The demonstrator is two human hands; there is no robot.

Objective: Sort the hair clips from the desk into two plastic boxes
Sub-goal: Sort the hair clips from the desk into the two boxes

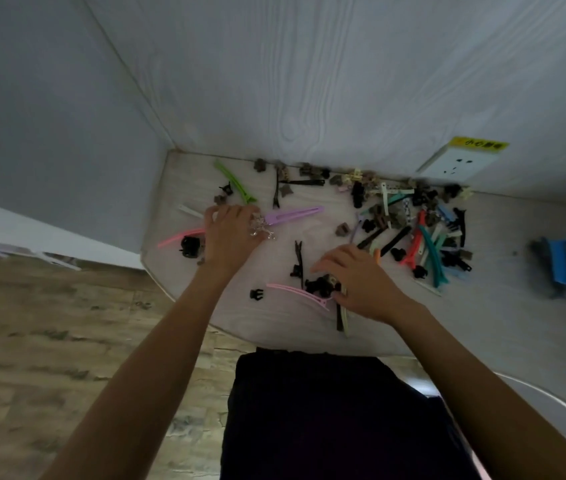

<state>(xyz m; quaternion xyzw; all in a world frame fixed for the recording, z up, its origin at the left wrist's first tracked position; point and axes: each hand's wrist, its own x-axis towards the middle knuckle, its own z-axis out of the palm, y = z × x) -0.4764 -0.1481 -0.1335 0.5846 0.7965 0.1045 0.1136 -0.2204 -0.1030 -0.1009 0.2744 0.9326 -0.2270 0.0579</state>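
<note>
broadly, spanning the middle of the view: pale wood-grain desk point(274, 327) with a rounded near edge, pushed into a corner of pale wood-grain wall panels point(309, 81). below, showing at lower left: brown plank floor point(32, 341). sitting at the desk's near edge: dark-clothed lap point(326, 410).

lying scattered over the desk: many hair clips, heaping thickest in a mixed pile of black, teal, red and white clips point(420, 230) at the right, close to the wall. standing at the far right edge: blue plastic box point(565, 261), blurred, contents impossible to tell. mounting on the wall above the pile: white wall socket point(454, 164) with a yellow label.

reaching over the left part of the desk: left hand point(229, 233), palm down, fingers curling over a small clear sparkly clip point(260, 230), seeming to be gripping it. lying just beside it, pointing right: long lilac duckbill clip point(292, 216). lying farther back: long green duckbill clip point(234, 181). poking out to the left from beneath the hand: long pink clip point(177, 237), with a black claw clip point(189, 245) right by it.

resting nearer the front edge: right hand point(361, 282), fingers bending down onto a bunch of small black claw clips point(321, 285), holding them together with long slim clips sticking out under the palm. lying beside the bunch: slim pale pink clip point(295, 292). sitting alone to its left: tiny black claw clip point(256, 294).
</note>
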